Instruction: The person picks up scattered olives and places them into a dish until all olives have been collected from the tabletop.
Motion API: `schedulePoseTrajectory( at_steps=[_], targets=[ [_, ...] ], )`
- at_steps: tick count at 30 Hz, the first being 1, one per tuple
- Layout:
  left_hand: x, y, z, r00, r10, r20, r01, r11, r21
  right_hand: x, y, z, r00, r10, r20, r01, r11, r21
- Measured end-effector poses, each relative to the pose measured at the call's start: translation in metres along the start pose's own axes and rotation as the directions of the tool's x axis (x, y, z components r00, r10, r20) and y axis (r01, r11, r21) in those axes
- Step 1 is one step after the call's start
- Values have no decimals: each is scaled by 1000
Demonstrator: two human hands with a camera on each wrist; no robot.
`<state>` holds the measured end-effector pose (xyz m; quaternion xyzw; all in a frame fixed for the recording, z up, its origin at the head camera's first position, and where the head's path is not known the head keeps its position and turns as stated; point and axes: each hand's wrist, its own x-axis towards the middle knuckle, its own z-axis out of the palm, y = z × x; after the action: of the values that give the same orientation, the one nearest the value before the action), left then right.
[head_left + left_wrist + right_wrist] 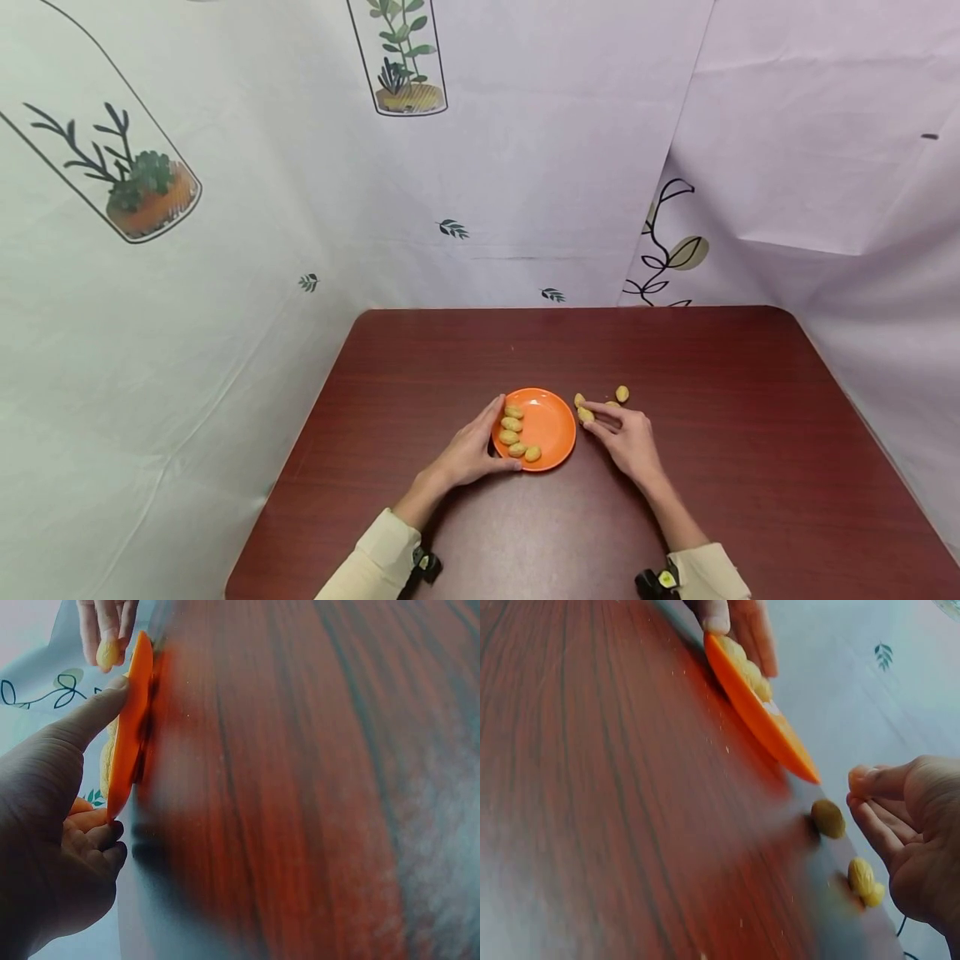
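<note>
An orange plate [551, 425] rests on the table, bearing several yellow-brown oval nut-like pieces [512, 424] along its left and near side. My left hand [468, 450] holds the plate's left rim, with the thumb at the near edge and the fingers at the far left. Just right of the plate, my right hand [630, 442] pinches one nut-like piece [108, 653] between thumb and fingertips, above the tabletop. Near those fingers lie more loose pieces [622, 393]; in the right wrist view one piece [827, 819] sits between plate and hand. Their exact kind is unclear.
The reddish-brown wooden table [750, 467] fills the lower view. White cloth [525, 167] with printed plants hangs behind it and along both sides.
</note>
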<state>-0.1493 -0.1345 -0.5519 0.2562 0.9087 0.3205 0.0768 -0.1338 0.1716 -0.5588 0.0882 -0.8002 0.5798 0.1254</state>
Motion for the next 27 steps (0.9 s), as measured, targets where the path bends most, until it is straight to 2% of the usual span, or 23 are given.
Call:
schedulePoseTrajectory(
  at_steps=[8, 17, 27],
  targets=[
    [0, -1, 0, 1000, 1, 6, -2, 1000, 5, 5, -7, 14, 999, -8, 52, 6, 999, 32],
    [-1, -1, 0, 1000, 11, 1, -11, 1000, 22, 9, -14, 31, 990, 49, 136, -63, 993, 102],
    [-2, 1, -1, 1000, 1, 4, -1, 1000, 17, 11, -14, 48, 982, 44, 184, -61, 994, 89]
  ],
)
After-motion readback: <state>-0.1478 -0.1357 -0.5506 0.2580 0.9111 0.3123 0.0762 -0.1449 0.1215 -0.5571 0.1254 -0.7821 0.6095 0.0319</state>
